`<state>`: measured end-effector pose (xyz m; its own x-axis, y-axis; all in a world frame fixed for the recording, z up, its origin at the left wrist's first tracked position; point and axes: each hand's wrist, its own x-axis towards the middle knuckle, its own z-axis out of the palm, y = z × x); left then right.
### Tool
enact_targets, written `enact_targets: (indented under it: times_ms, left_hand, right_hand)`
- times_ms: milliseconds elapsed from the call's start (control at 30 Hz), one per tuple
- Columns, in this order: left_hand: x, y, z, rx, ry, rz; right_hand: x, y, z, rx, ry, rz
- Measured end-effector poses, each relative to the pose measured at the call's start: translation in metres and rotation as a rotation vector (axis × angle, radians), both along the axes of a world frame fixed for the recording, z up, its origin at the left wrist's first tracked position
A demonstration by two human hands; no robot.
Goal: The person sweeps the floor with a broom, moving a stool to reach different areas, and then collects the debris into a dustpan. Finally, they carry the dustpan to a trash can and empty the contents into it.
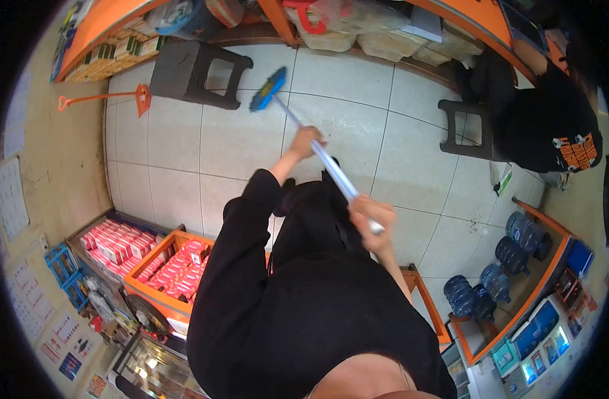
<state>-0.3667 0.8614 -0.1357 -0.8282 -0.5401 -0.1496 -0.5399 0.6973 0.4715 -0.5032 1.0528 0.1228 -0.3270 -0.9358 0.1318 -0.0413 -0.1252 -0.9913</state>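
I hold a broom with a pale handle (pixel 331 166) and a blue head (pixel 268 88), which rests on the white tiled floor (pixel 238 139) ahead of me. My left hand (pixel 306 142), arm stretched out in a black sleeve, grips the handle midway. Closer to my chest, my right hand (pixel 371 214) is closed round the handle's upper end. The broom slants from my right hand down and to the left, its head lying just right of a dark plastic stool (pixel 195 73).
An orange long-handled dustpan (pixel 142 99) lies by the left wall. A second dark stool (pixel 465 128) stands at right beside a person in a black shirt (pixel 550 126). Orange crates of red packs (pixel 175 266) sit at lower left, and large water bottles (pixel 510 256) at lower right.
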Motion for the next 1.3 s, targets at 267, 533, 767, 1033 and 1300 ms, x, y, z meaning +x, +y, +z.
enact_targets:
  times_ms: [267,533,767,1033,1300]
  left_hand:
    - [-0.083,0.157,0.102,0.431,0.182,-0.142]
    - [0.052,0.101,0.108,0.07,0.309,0.284]
    - [0.293,0.044,-0.01,-0.019,-0.212,0.629]
    - [0.247,0.12,0.058,0.179,0.535,0.43]
    - [0.321,0.184,0.147,0.148,0.358,0.41]
  right_hand:
    - [-0.039,0.076,0.125,-0.291,-0.012,0.12]
    - [0.01,0.045,0.079,-0.143,-0.226,0.151]
    - [0.195,-0.057,-0.069,-0.143,-0.142,0.645]
    - [0.237,0.016,0.067,-0.014,-0.093,0.337]
    - [0.288,0.087,0.124,-0.35,-0.215,0.484]
